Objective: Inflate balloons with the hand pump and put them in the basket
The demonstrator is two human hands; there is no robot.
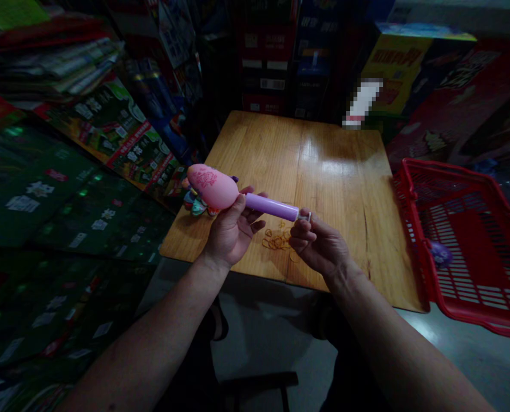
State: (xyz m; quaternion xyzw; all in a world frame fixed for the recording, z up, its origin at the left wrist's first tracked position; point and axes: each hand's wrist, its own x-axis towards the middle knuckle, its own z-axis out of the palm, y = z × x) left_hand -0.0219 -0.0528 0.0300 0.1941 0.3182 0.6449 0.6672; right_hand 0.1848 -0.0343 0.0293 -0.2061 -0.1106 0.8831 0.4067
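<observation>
A pink, partly inflated balloon (pixel 217 187) with a darker printed pattern points up and left above the table. Its neck sits at the tip of a purple hand pump (pixel 272 206). My left hand (pixel 231 232) pinches the balloon's neck there with the thumb, its other fingers loosely behind the pump barrel. At the pump's other end, my right hand (pixel 321 243) is closed around the white handle (pixel 305 216), which is close to the barrel. Under the hands, several tan rubber bands (pixel 276 240) lie on the wooden table (pixel 336 189). Behind the balloon, small colourful objects (pixel 197 205) are partly hidden.
To the right of the table stands a red shopping basket (pixel 490 252) with a purple item (pixel 440 254) inside. Green cartons (pixel 57 194) are stacked along the left. More boxes (pixel 267 51) stand behind the table, and a low stool (pixel 261 379) is below.
</observation>
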